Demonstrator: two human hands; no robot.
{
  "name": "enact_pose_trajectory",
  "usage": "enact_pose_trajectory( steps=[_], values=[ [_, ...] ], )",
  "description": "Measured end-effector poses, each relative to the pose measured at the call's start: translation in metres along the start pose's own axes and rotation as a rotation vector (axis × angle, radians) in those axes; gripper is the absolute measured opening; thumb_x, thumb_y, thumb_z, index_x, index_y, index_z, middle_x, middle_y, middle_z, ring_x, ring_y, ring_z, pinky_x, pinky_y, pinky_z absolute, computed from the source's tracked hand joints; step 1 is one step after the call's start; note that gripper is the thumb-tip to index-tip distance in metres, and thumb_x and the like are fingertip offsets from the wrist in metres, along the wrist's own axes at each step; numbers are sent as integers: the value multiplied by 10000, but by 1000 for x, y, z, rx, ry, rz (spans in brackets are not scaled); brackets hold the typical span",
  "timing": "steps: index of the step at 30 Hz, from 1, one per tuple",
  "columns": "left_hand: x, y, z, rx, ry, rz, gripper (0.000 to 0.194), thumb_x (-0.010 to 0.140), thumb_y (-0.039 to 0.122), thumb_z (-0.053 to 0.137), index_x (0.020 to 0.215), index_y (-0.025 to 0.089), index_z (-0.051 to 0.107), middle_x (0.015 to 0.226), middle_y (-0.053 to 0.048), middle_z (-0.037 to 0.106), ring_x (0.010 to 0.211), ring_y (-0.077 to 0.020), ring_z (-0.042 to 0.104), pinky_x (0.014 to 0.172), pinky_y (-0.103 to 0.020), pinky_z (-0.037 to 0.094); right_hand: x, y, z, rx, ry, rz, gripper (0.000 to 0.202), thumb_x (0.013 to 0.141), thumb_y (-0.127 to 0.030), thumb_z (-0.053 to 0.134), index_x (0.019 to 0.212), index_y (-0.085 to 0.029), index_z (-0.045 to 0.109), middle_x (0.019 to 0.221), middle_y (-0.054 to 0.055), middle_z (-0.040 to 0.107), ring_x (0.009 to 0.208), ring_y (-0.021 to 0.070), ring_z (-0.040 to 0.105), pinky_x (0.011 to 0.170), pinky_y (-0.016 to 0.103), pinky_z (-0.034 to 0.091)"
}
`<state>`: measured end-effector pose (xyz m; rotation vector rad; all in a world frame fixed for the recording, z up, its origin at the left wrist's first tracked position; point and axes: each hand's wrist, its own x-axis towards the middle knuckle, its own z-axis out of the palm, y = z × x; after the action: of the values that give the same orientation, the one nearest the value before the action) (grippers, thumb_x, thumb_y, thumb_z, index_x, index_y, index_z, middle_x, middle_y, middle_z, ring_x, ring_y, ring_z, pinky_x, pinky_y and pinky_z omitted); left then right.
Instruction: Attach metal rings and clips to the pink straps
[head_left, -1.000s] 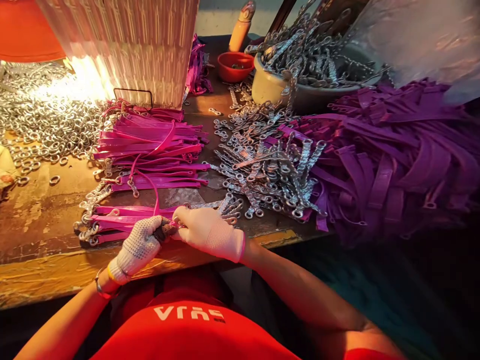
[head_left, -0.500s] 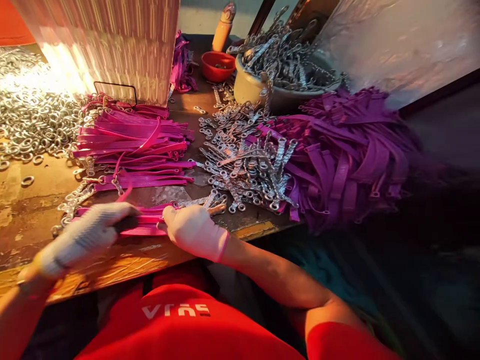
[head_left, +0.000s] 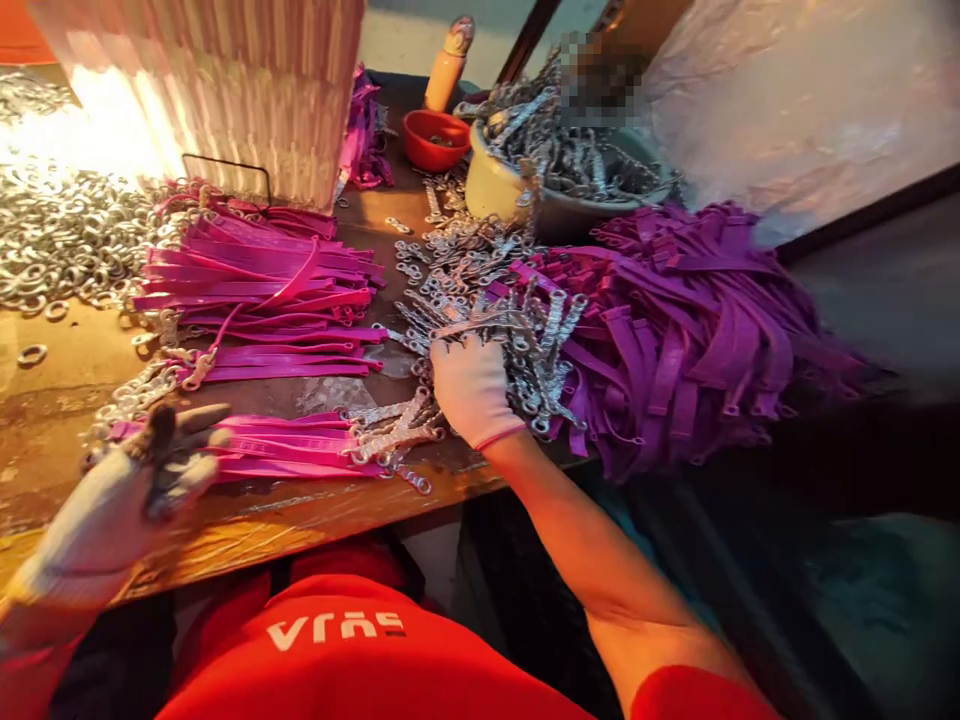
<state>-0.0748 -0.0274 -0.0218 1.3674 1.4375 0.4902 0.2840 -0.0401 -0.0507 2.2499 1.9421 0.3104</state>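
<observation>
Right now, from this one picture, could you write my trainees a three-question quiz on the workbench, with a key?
1. Which hand is at the pile of metal strips?
2. What colour is the bowl in front of the bottle? A: blue. B: red. C: white.
3. Look at the pale tub. True or false: it has nothing in it.

Key
1. The right hand; the left hand is by the front row of pink straps.
2. B.
3. False: metal pieces are heaped in it.
</observation>
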Motion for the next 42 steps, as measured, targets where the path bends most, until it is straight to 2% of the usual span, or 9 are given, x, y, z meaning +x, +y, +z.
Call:
enact_pose_trajectory(
  steps=[3, 6, 12, 16, 19, 23, 28, 34, 42],
  values=[
    [12, 15, 28, -440, -270, -206, 715, 852, 759, 453, 1188, 177, 697, 1014, -156, 725, 728, -217, 663, 453, -249, 410, 4, 2, 14, -17, -51, -3, 329, 919, -38, 383, 1121, -44, 642, 978, 263, 686, 981, 348, 571, 760, 415, 345],
    [18, 11, 42, -640, -390, -262, 534, 779, 483, 728, 1179, 132, 688, 902, -138, 711, 614, -139, 610, 424, -190, 346, -2, 4, 23, 85, -2, 50, 288, 934, -127, 453, 1132, -88, 659, 986, 240, 692, 992, 363, 584, 791, 452, 375],
    [9, -8, 53, -486, -292, -137, 398, 844, 452, 694, 1083, 139, 638, 715, -48, 674, 463, -86, 513, 373, -167, 260, -22, -8, 18, 769, 243, -109, 159, 949, -242, 515, 998, -196, 659, 1034, 116, 716, 1108, 283, 604, 966, 442, 447],
    [5, -6, 58, -189, -188, 15, 339, 903, 475, 606, 881, 139, 640, 524, -2, 591, 424, -93, 459, 400, -186, 307, -42, -55, -10, 1216, 102, -328, 187, 988, -267, 490, 1122, -232, 615, 1040, 46, 709, 899, 175, 671, 855, 314, 517],
    [3, -1, 61, -5, -86, 215, 223, 892, 352, 602, 941, 149, 680, 647, -15, 662, 513, -108, 540, 498, -209, 411, -48, -90, -27, 1344, -25, -381, 265, 942, -247, 551, 1200, -223, 609, 1087, 50, 703, 967, 179, 662, 923, 317, 503],
    [1, 4, 60, -7, 27, 405, 223, 828, 264, 663, 1027, 163, 660, 814, -29, 704, 639, -122, 612, 599, -224, 472, -45, -112, -38, 1576, -261, -296, 377, 861, -234, 615, 1236, -197, 611, 1041, 21, 679, 949, 151, 631, 906, 289, 498],
    [-5, 0, 71, -533, -133, 168, 425, 799, 321, 768, 1137, 181, 552, 858, -23, 707, 605, -117, 638, 569, -226, 504, -49, -118, -39, 1845, -206, 17, 298, 844, -328, 665, 1102, -183, 634, 927, -12, 588, 815, 108, 570, 781, 242, 506],
    [-6, -7, 92, -825, -17, 100, 519, 768, 295, 816, 1184, 213, 516, 778, 33, 642, 512, -78, 546, 428, -173, 373, -61, -124, -27, 1692, -97, 10, 298, 887, -334, 619, 1147, -189, 620, 929, 11, 609, 857, 140, 607, 836, 283, 531],
    [0, 15, 75, -788, -275, -44, 520, 797, 281, 775, 1259, 192, 553, 682, 44, 572, 438, -50, 411, 393, -169, 290, -53, -96, -36, 1400, -65, -335, 371, 984, -213, 476, 1354, -229, 505, 1272, 87, 622, 1177, 191, 603, 1067, 376, 460]
  ],
)
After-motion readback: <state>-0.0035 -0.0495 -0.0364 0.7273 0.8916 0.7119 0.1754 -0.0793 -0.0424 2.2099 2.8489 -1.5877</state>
